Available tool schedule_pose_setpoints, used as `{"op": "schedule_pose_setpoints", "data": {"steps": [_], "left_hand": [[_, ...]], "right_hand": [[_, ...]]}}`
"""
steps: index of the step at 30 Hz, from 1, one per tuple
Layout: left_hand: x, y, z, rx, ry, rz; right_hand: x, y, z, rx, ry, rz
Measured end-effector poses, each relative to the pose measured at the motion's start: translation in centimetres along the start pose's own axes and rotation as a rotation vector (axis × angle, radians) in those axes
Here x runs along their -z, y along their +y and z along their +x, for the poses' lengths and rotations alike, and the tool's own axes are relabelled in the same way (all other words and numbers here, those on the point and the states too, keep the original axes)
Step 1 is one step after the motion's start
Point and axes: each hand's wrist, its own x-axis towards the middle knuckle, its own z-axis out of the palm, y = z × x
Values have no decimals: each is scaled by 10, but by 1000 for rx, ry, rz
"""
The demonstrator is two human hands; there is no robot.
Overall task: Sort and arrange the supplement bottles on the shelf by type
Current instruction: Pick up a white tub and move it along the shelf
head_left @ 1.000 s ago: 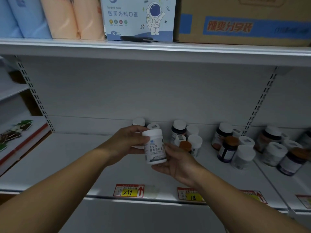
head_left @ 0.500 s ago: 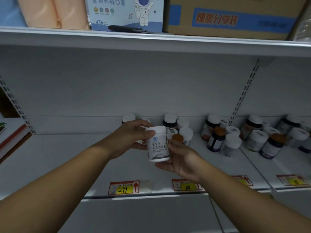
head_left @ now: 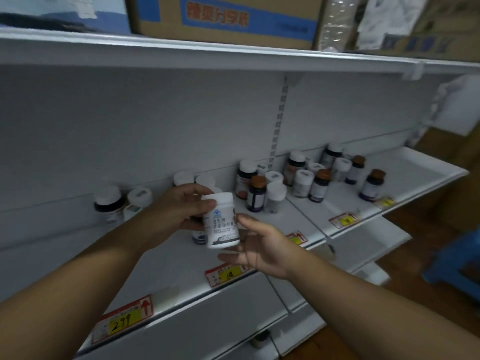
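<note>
— Fingers (head_left: 200, 203) of the left hand (head_left: 176, 211) were curled round the upper part of the white bottle (head_left: 220, 222), thumb near its cap, weren't they?

— Yes, gripping it. The right hand (head_left: 259, 245) lay under and beside it with relaxed, fairly straight fingers, touching the side and cupping below the base rather than clasping it.

— And where was the bottle itself?

— Upright, held in the air in front of the shelf (head_left: 298, 211), above the front edge near a yellow price tag (head_left: 228, 275). It hadn't been set down.

— How much sorting looked done?

— Little, I'd judge. The mixed group (head_left: 262, 190) to the right had white-capped and brown-capped bottles standing together, and the far cluster (head_left: 337, 172) past the upright was mixed the same way. A dark bottle with a white cap (head_left: 107, 203) and a few white ones stood at the back left.

— So what was left?

— Placing the held bottle with its own kind, then separating nearly all the rest.
</note>
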Motion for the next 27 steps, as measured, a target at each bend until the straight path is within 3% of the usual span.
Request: {"op": "schedule_pose_setpoints", "data": {"steps": [12, 21, 27], "left_hand": [[-82, 5, 45, 36, -11, 66], [-189, 21, 89, 30, 175, 143], [-223, 27, 98, 34, 314, 206]], "right_hand": [[75, -35, -42, 158, 184, -293], [166, -101, -79, 183, 135, -448], [194, -122, -80, 151, 47, -470]]}}
